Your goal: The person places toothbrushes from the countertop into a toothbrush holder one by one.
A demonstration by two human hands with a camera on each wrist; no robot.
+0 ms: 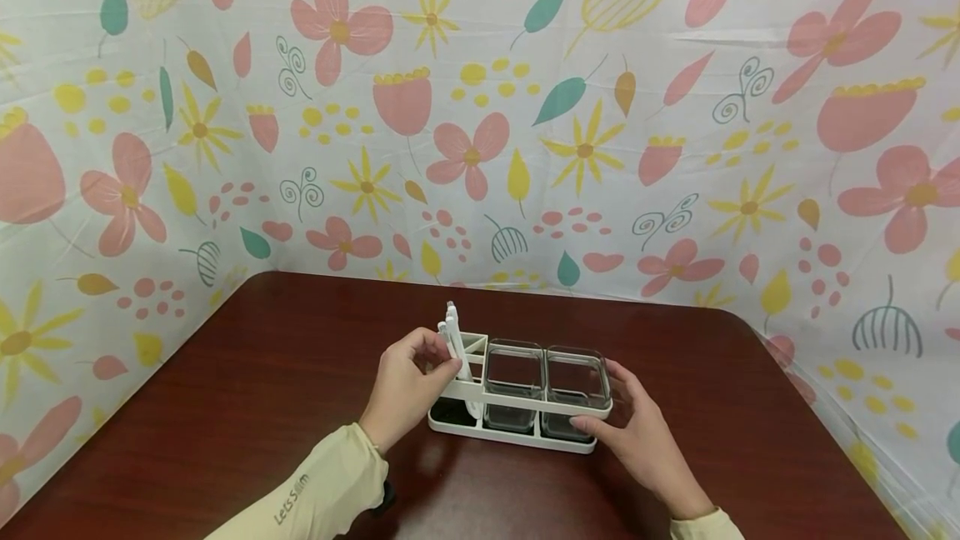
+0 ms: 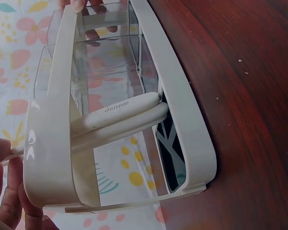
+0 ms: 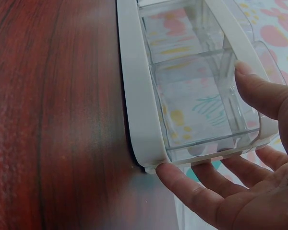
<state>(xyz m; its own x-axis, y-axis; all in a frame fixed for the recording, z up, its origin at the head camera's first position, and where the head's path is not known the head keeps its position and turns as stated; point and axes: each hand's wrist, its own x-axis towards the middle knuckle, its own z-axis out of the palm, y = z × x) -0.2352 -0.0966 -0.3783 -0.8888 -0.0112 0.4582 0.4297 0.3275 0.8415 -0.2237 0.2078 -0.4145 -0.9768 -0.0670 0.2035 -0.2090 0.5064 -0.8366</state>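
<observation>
A white two-tier holder [image 1: 517, 442] stands on the table, with two clear square cups [image 1: 514, 370] side by side in its right part. White toothbrushes [image 1: 454, 340] lean in its left compartment, their rounded handle ends [image 2: 129, 106] reaching down to the dark base tray. My left hand [image 1: 408, 386] pinches them between thumb and fingers just above the upper tier. At the other end, my right hand [image 1: 637, 436] grips the holder, the thumb on the front of the upper frame and the fingers [image 3: 197, 191] around the end.
The dark red-brown table [image 1: 247, 373] reaches back to a flower-printed cloth [image 1: 465, 107] hanging behind and along the sides. Small light specks [image 2: 240, 61] dot the tabletop near the holder. A black band shows under the left sleeve [image 1: 322, 482].
</observation>
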